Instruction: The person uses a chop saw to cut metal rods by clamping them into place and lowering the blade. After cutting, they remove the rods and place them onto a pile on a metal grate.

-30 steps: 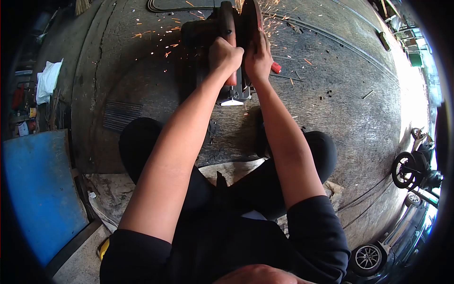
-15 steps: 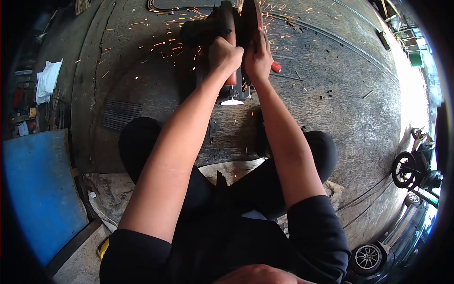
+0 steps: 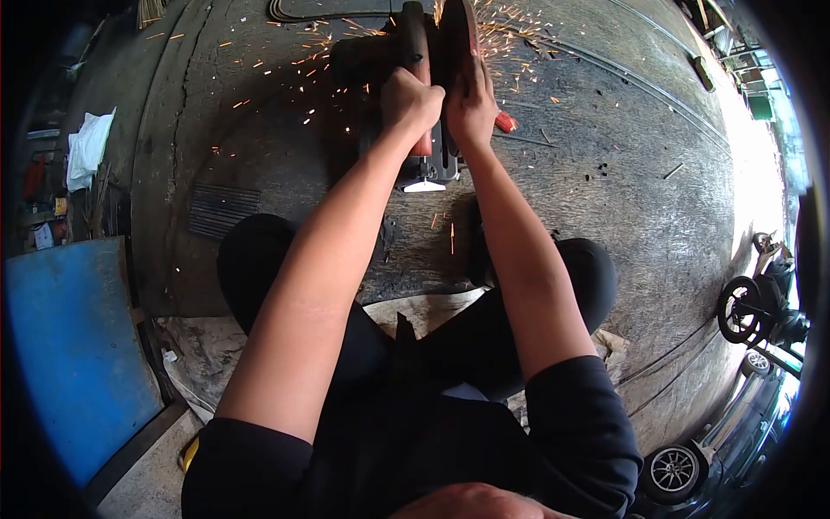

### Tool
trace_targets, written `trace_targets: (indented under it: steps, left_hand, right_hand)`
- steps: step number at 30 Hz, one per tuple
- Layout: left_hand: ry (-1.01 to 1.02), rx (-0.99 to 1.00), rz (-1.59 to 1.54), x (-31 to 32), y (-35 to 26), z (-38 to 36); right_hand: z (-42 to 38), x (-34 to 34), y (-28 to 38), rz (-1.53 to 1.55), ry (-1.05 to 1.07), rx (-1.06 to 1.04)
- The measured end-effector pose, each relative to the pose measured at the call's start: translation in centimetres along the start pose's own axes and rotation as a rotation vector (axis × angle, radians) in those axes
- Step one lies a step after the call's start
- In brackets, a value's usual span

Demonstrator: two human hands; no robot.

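Observation:
A cut-off saw [image 3: 417, 43] stands on the floor at the top of the view, with sparks flying out on both sides. My left hand [image 3: 413, 102] is closed round its red-orange handle [image 3: 422, 143]. Beside it, my right hand [image 3: 472, 111] lies against the lower side of the round reddish guard [image 3: 472, 35], its fingers stretched forward. The cutting point is hidden behind the saw and my hands. Below my hands is the saw's metal base [image 3: 439, 169], with a bright plate [image 3: 424, 186] at its near end.
Dark metal strips [image 3: 223, 210] lie on the floor at left. A red object [image 3: 506, 122] is right of the saw. A blue panel [image 3: 78, 346] stands at lower left. Long rods [image 3: 640, 104], a motorcycle [image 3: 741, 309] and a car wheel [image 3: 673, 469] are at right.
The sparks have changed pattern, with a denser spray to the right of the guard. Both hands stay in the same places on the saw.

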State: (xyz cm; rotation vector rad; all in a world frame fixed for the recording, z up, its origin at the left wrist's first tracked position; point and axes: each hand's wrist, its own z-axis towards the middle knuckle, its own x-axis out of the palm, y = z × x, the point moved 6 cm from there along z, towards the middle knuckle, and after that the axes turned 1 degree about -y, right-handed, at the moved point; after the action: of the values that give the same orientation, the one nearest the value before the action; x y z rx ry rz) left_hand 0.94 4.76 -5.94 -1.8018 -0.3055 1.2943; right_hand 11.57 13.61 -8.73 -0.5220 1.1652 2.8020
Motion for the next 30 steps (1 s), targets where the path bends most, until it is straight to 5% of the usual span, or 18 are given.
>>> trace_targets:
  steps: [30]
  left_hand:
    - [0.038,-0.026,0.019,0.02,0.08,-0.21]
  right_hand:
    - [-0.09,-0.13,0.26,-0.013,0.005,-0.008]
